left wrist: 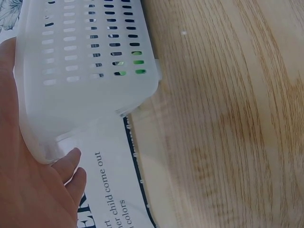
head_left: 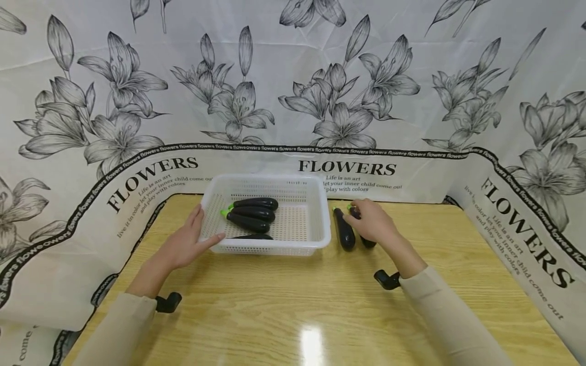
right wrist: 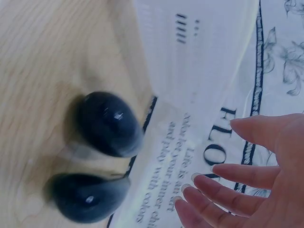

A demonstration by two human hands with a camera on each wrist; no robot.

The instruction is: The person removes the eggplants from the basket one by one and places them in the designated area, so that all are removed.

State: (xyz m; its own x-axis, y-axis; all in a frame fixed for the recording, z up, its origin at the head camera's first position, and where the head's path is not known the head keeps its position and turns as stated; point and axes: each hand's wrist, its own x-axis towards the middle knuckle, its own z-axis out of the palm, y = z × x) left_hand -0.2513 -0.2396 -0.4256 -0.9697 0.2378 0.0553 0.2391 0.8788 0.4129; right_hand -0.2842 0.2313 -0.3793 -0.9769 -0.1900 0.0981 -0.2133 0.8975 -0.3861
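Beige sleeve (head_left: 116,330) at the near left runs up to my left grip (head_left: 183,247), which I see holding the left end of a white basket (head_left: 274,244), thumb over the near rim. Inside, left of centre, lie three dark eggplants (head_left: 253,213), with a fourth eggplant (head_left: 254,236) partly hidden by the near wall. To the right, the left loose eggplant (head_left: 345,233) and the right loose eggplant (head_left: 368,243) lie on the wooden bench (head_left: 274,305); over the latter I have my right grip (head_left: 373,219), fingers loosely extended.

The basket (head_left: 274,244) stands by the desk's (head_left: 256,305) far edge, left of its middle. Inside, three eggplants (head_left: 251,213) lie side by side toward the left, the fourth eggplant (head_left: 254,236) against the near wall. Right of it, two loose eggplants (head_left: 345,231) lie adjacent.
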